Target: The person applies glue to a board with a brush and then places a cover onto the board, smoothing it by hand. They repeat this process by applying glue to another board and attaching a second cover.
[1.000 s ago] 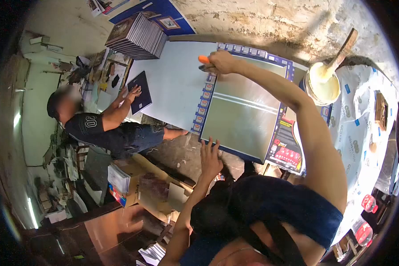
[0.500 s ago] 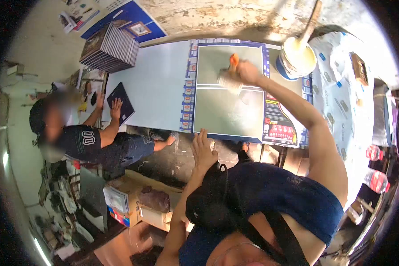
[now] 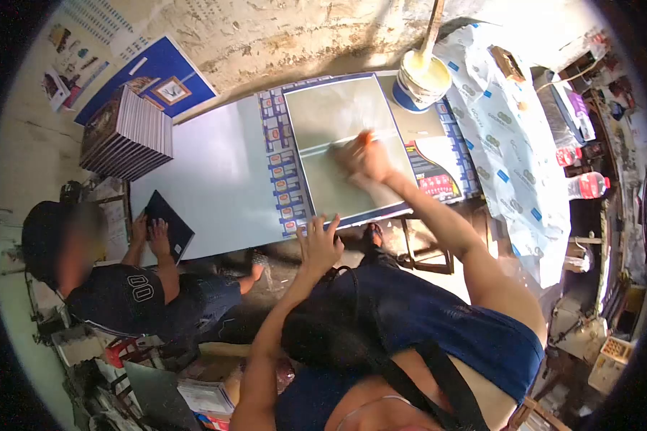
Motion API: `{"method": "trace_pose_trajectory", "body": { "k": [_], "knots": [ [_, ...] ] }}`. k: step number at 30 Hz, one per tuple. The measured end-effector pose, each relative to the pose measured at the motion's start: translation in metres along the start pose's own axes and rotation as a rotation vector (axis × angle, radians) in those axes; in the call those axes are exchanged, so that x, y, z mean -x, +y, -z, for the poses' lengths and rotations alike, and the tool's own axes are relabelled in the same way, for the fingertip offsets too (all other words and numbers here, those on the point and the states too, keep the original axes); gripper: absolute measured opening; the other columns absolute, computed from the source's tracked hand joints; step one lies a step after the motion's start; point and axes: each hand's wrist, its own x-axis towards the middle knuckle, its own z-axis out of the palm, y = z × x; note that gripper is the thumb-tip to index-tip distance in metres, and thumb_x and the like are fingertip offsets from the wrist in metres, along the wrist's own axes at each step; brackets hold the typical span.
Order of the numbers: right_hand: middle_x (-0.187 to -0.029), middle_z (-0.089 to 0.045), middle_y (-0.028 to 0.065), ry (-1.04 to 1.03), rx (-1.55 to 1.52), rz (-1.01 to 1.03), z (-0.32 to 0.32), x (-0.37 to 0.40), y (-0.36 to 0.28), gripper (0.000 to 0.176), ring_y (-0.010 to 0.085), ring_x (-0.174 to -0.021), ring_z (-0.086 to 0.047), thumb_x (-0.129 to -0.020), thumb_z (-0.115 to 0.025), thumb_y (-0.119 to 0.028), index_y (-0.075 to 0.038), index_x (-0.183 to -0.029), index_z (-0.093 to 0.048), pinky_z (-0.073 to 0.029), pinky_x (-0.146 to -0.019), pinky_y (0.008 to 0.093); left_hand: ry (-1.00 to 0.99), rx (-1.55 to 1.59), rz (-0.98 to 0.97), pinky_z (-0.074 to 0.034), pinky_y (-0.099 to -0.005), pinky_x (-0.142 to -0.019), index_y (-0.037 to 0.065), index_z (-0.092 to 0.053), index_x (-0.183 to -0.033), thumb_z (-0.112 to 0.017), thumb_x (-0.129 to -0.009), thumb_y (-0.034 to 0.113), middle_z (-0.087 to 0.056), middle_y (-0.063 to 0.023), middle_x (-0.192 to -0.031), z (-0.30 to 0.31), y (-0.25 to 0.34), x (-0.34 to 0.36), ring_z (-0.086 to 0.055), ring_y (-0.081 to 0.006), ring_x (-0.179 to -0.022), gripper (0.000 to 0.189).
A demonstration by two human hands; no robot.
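A brush with an orange handle (image 3: 367, 136) is held in my right hand (image 3: 364, 159) over the middle of a grey-green sheet (image 3: 338, 115) with pale lines. Motion blurs the bristles. The sheet lies on a blue-edged board on the table. At its near edge rests my left hand (image 3: 320, 243), fingers spread, holding nothing. Behind the sheet stands a white-and-blue bucket (image 3: 420, 82) of pale paste, a wooden stick (image 3: 433, 29) leaning in it.
At the left a co-worker (image 3: 122, 287) has both hands on a dark panel (image 3: 169, 224). A stack of panels (image 3: 127, 135) stands on the table behind. Printed plastic wrap (image 3: 507, 151) covers the right side, with bottles (image 3: 588, 185) beyond.
The view has shifted and turned. My right hand has swept the brush toward the sheet's middle, nearer me. The co-worker's hands have both come onto the dark panel.
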Motion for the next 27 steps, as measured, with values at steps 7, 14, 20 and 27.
{"method": "trace_pose_trajectory", "body": {
  "k": [7,14,20,27],
  "knots": [
    [-0.062,-0.065,0.0191,0.640,0.019,-0.575,0.090,0.011,0.011,0.046,0.0337,-0.059,-0.068,-0.082,-0.069,-0.043,0.001,-0.069,-0.064,-0.052,-0.057,0.0432,-0.004,0.006,-0.080,-0.035,-0.0569,-0.090,0.015,-0.057,-0.130,-0.065,-0.075,0.024,-0.050,-0.0162,-0.119,0.007,-0.008,-0.004,-0.046,-0.0331,-0.114,0.056],
    [-0.063,-0.065,0.0203,0.445,0.108,-0.758,0.101,0.076,0.022,0.046,0.0355,-0.063,-0.068,-0.085,-0.064,-0.043,0.000,-0.068,-0.066,-0.052,-0.060,0.0433,0.035,0.044,-0.083,-0.036,-0.0548,-0.088,0.016,-0.057,-0.129,-0.065,-0.077,0.026,-0.050,-0.0161,-0.120,0.007,-0.008,-0.002,-0.046,-0.0331,-0.115,0.054],
    [-0.058,-0.061,0.0184,0.452,0.015,-0.652,0.060,0.144,-0.001,0.038,0.0257,-0.061,-0.068,-0.084,-0.069,-0.036,0.000,-0.074,-0.065,-0.052,-0.061,0.0383,0.023,0.010,-0.066,-0.036,-0.0526,-0.091,0.017,-0.056,-0.131,-0.068,-0.076,0.020,-0.050,-0.0138,-0.122,0.015,-0.001,-0.004,-0.045,-0.0315,-0.118,0.057],
    [-0.082,-0.070,0.0069,0.984,-0.194,-0.860,0.155,0.222,0.020,0.035,0.0161,-0.075,-0.065,-0.086,-0.075,-0.029,0.005,-0.095,-0.071,-0.052,-0.070,0.0300,0.072,0.614,0.037,-0.041,-0.0482,-0.092,0.008,-0.057,-0.122,-0.063,-0.084,0.022,-0.057,-0.0173,-0.115,-0.010,-0.049,-0.032,-0.053,-0.0350,-0.111,0.041]
  ]
}}
